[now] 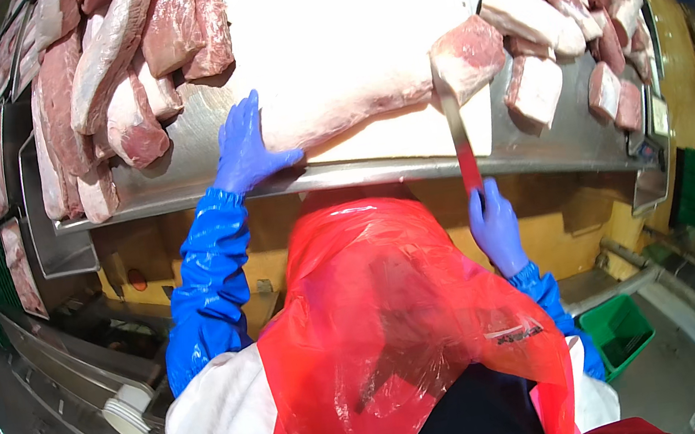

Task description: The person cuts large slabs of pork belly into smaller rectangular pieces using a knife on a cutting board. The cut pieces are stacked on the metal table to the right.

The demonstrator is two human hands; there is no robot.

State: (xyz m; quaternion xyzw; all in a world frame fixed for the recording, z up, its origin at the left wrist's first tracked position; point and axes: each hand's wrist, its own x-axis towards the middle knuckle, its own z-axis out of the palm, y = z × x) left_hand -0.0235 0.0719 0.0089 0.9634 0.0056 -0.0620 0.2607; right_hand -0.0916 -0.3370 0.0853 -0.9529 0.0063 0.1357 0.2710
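Meat (355, 111): left hand (247, 148) spread at one end, right hand (497, 230) wrapped round the knife (456, 126). I'd draw one long stroke.

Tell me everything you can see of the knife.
The knife has a long, narrow blade, apparently metal, grey farther out and red nearer the gloved right hand, perhaps by reflection. That hand's grip mostly hides the handle. The blade points forward, slanting slightly left, and meets the meat near its right end, depth unclear.
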